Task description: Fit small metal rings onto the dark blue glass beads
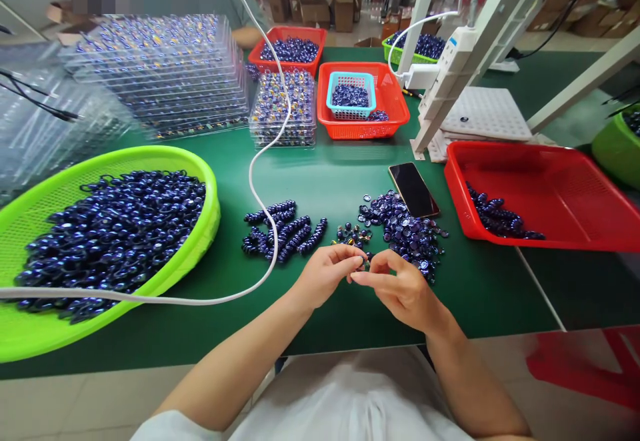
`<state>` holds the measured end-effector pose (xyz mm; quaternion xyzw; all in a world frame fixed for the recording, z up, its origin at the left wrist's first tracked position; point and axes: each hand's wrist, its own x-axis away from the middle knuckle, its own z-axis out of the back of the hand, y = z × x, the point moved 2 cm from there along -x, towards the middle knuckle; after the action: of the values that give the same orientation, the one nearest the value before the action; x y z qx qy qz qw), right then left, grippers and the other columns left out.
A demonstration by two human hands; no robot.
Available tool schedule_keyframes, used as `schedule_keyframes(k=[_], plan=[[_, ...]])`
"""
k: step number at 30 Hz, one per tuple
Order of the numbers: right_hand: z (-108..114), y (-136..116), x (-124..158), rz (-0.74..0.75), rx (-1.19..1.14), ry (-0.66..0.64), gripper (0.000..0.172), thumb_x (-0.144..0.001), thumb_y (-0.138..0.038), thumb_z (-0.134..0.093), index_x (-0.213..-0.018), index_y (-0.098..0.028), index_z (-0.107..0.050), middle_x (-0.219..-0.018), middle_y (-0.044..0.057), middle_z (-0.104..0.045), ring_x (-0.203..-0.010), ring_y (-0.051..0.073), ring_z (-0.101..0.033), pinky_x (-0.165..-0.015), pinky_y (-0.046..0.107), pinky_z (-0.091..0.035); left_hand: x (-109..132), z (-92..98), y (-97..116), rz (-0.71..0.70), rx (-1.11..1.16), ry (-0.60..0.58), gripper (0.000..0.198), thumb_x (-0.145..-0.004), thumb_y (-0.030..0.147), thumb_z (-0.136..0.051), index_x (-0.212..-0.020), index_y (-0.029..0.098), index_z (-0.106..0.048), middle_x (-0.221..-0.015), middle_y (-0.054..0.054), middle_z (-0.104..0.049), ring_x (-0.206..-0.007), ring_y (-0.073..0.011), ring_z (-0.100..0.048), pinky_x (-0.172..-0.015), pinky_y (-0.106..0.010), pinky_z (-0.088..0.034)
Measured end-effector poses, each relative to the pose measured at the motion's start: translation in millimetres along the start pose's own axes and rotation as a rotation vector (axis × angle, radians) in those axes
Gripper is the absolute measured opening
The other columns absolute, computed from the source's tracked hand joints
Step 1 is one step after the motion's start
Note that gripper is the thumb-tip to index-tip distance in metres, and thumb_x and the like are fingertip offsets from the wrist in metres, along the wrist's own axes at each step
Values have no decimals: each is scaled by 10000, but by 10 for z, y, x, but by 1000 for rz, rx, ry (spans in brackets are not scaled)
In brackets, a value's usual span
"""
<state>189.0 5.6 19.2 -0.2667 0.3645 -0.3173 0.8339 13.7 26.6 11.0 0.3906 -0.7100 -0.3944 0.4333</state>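
Observation:
Fingertips of my left hand [333,271] and my right hand [403,288] meet above the near part of the green table. Between them is a small dark round piece [366,266], mostly covered by the fingers; its exact kind does not show. Both hands are pinched closed around it. Just beyond lies a little group of small parts with gold bits [353,234]. A heap of shiny blue-purple caps [407,231] spreads behind my right hand. To the left of my hands rest several stacked rows of dark blue round pieces [293,231].
A green basket [213,208] full of dark blue pieces stands left. A white cable [253,174] crosses the table [320,168]. A phone [414,189] touches the caps. Red baskets [575,194] stand right and at the back, beside stacked clear trays [175,88]. A person sits opposite.

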Motion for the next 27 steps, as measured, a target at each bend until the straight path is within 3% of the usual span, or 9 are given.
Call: schedule_keyframes(k=[4,8,13,21,27], plan=[[-55,-15,1,76,290,-17,392,-921,-103,-528,-1186,-358,-664,-961,44,-541,-834,162,-551,-749,331,-503,-8,22,-42,84,101,-3,204,-721,290,-776,-826,120,-735,-754,-47,-712,-683,-147,-645,-640,-255,-495],[-75,-36,-3,99,371,-34,347,-909,-83,-536,-1157,-281,-673,-940,60,-567,-846,170,-571,-751,328,-501,-30,48,-73,138,135,26,229,-693,288,-807,-808,101,-742,-727,-45,-710,-601,-110,-623,-593,-229,-488],[-107,-39,-18,92,341,-27,338,-893,-113,-591,-1207,-239,-603,-965,71,-615,-875,182,-614,-766,334,-527,-29,40,-48,171,192,55,279,-658,288,-837,-832,93,-739,-731,-52,-715,-631,-132,-659,-625,-252,-541],[-95,-80,-35,80,210,26,249,-893,-78,-599,-1102,-211,-576,-983,71,-698,-918,195,-656,-807,343,-559,-29,36,-46,163,187,45,290,-662,281,-841,-859,93,-740,-736,-39,-703,-620,-114,-647,-586,-230,-542],[22,-135,-27,-110,-93,67,423,-901,-54,-530,-1261,-273,-566,-956,29,-664,-836,151,-634,-750,298,-545,-6,22,-12,74,122,3,262,-695,287,-811,-872,108,-739,-679,-15,-678,-568,-88,-588,-592,-225,-499]])
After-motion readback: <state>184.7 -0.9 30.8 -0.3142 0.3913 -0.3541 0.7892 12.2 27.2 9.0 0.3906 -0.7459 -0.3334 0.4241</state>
